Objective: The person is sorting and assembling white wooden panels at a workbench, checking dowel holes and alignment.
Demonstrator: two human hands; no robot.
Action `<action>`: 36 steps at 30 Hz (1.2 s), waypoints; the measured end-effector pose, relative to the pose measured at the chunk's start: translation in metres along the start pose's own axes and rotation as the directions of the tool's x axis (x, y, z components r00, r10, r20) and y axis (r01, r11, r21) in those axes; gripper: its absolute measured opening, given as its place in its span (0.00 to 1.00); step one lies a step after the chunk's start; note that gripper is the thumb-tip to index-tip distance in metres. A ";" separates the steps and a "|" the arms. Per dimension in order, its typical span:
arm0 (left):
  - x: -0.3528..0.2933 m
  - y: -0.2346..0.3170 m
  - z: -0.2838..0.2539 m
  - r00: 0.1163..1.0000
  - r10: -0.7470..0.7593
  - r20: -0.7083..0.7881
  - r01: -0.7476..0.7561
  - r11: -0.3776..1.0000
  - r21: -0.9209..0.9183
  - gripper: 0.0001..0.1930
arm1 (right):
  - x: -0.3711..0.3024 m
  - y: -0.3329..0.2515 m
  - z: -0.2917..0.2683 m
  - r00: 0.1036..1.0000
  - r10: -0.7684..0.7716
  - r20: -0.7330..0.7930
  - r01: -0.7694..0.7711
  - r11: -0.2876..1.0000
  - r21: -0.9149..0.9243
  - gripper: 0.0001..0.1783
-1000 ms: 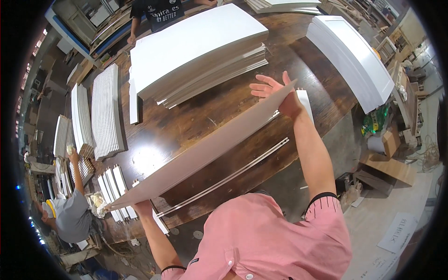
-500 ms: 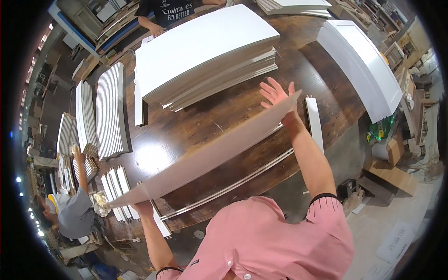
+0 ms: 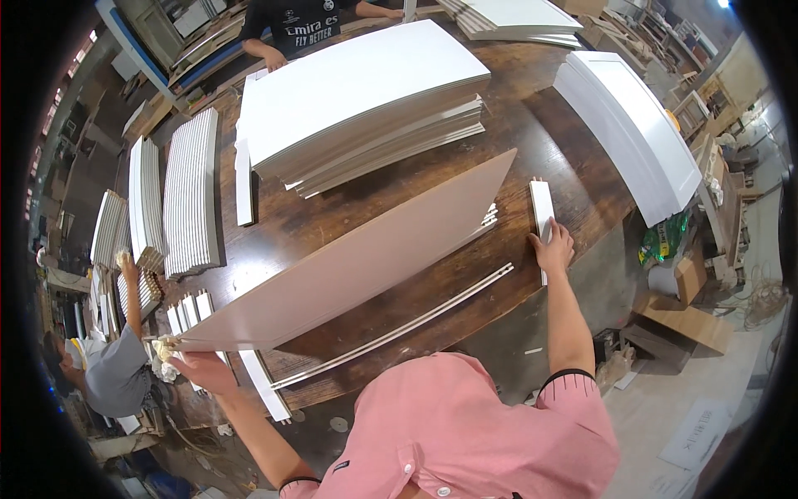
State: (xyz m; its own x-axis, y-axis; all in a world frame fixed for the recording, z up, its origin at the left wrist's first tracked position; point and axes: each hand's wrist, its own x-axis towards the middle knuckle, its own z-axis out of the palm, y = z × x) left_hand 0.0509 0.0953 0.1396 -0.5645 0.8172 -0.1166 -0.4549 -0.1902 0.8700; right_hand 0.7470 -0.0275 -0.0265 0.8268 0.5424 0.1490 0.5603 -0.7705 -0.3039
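Along the left edge of the wooden table (image 3: 357,208), ribbed stacks of white strips (image 3: 189,195) are lined up, and a crumpled pale cloth (image 3: 165,359) is seen by the near-left corner. Beside it, the panel's lower left end is touched by the left hand (image 3: 206,370); its fingers are partly hidden, so whether they are curled around the edge cannot be told. From there the large, thin panel (image 3: 357,279), smooth, flat and pinkish brown, is held tilted on its long edge, slanting across the surface toward the right. At the near edge, a white strip (image 3: 264,389) and a pair of slender white rails (image 3: 407,326) are laid. Toward the far edge, white boards (image 3: 366,91) are piled high; behind them, lettering is printed on a dark shirt (image 3: 307,29). Near the right edge, a pin-ended white bar (image 3: 541,200) is gripped between thumb and fingers by the right hand (image 3: 555,248), apart from the panel. Beyond, framed white doors (image 3: 632,116) are stacked; at lower right, a sheet of paper (image 3: 697,432) is marked with blurred writing.
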 end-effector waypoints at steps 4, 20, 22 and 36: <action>0.012 0.030 0.001 0.899 0.253 0.358 -0.338 0.921 0.196 0.29 | 0.016 0.037 0.008 0.986 0.034 0.166 -0.110 0.873 0.475 0.36; -0.071 0.003 0.077 0.869 0.450 0.203 -0.461 0.590 0.663 0.31 | 0.094 -0.035 -0.103 0.993 0.048 0.109 -0.103 -0.125 0.987 0.29; -0.068 0.001 0.079 0.861 0.469 0.196 -0.475 0.606 0.638 0.30 | 0.110 -0.028 -0.087 0.999 -0.005 0.037 -0.037 -0.015 0.999 0.29; -0.053 -0.014 0.110 0.831 0.530 0.170 -0.492 0.558 0.668 0.25 | 0.122 -0.110 -0.029 0.971 0.109 -0.214 0.209 0.059 0.976 0.24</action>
State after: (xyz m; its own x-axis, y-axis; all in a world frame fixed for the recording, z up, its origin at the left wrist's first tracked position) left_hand 0.1629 0.1148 0.1865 -0.5931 0.6706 0.4456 0.4845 -0.1448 0.8627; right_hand 0.7872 0.1136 0.0519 0.8744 0.3709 0.3129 0.1567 0.3944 -0.9055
